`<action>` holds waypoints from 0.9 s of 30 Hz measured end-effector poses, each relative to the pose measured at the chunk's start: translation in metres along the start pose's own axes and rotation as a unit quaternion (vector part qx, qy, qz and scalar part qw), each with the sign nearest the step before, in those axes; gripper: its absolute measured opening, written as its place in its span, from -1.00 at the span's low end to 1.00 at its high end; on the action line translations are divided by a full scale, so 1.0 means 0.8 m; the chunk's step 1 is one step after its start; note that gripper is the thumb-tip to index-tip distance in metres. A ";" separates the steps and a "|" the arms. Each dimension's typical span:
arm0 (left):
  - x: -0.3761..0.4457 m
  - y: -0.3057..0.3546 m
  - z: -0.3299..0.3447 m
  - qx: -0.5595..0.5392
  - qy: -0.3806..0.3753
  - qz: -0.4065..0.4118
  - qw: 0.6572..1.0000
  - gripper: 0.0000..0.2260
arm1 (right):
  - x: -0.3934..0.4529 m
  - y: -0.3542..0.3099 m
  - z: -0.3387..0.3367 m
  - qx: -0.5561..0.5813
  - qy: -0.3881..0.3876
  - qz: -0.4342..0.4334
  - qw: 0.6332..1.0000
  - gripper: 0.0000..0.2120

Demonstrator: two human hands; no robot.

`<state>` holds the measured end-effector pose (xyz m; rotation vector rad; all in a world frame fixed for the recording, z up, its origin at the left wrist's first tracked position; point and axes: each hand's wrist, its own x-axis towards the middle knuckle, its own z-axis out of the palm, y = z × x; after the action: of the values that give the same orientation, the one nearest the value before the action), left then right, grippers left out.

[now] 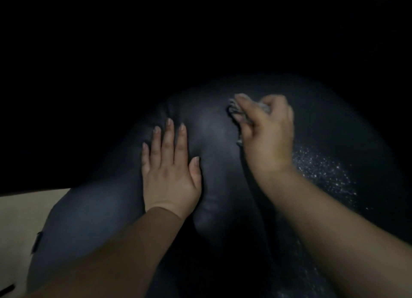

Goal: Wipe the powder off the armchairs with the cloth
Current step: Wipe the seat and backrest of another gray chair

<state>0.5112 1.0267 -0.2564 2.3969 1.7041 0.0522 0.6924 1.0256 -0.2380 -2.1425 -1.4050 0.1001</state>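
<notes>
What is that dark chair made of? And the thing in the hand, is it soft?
The armchair looks like smooth dark leather or imitation leather: it has a dull sheen and puffy folds. Which one, I cannot tell. The cloth gripped by the right hand seems a soft woven fabric, pale with stripes, though it is blurred.

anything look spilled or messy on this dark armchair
Yes: a patch of white powder speckles the armchair, right of the right hand, which grips the cloth. The left hand rests flat nearby.
</notes>
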 end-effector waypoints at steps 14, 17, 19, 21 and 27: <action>-0.001 -0.002 0.001 0.010 0.009 0.004 1.000 -0.43 | -0.007 0.005 0.000 0.007 0.045 0.064 0.997 -0.67; -0.001 -0.002 0.003 0.009 0.014 0.006 1.000 -0.43 | -0.061 -0.018 -0.007 0.004 0.004 0.017 1.000 -0.62; -0.001 -0.003 0.005 0.012 0.016 0.007 1.000 -0.43 | -0.055 -0.034 0.004 0.023 -0.051 -0.072 0.996 -0.64; -0.002 -0.003 0.006 0.015 0.017 0.008 1.000 -0.43 | -0.017 -0.039 0.017 0.027 -0.076 -0.118 0.990 -0.68; -0.002 -0.002 0.006 0.018 0.012 0.004 1.000 -0.42 | 0.003 0.010 0.000 0.008 0.033 0.049 0.998 -0.66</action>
<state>0.5099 1.0248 -0.2612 2.4392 1.7203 0.0521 0.6997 1.0254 -0.2417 -2.1807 -1.2574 0.0767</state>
